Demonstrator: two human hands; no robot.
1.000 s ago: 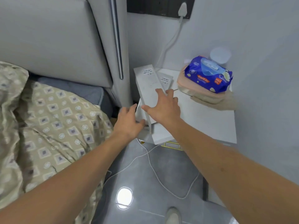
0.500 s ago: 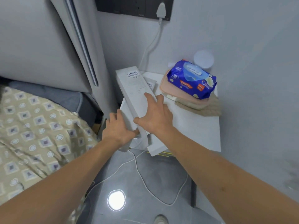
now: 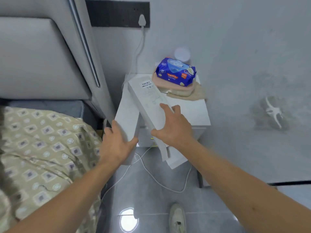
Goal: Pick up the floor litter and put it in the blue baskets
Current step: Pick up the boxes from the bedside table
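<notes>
With our left hand (image 3: pixel 117 142) gripping one long white box (image 3: pixel 127 118) and right fingers (image 3: pixel 165 107) spread on the other box (image 3: pixel 149 100) above the counter (image 3: pixel 190 111), we should lift both together, level.

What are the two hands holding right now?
Left hand: grips the plain white box.
Right hand: grips the barcode-labelled white box.
</notes>
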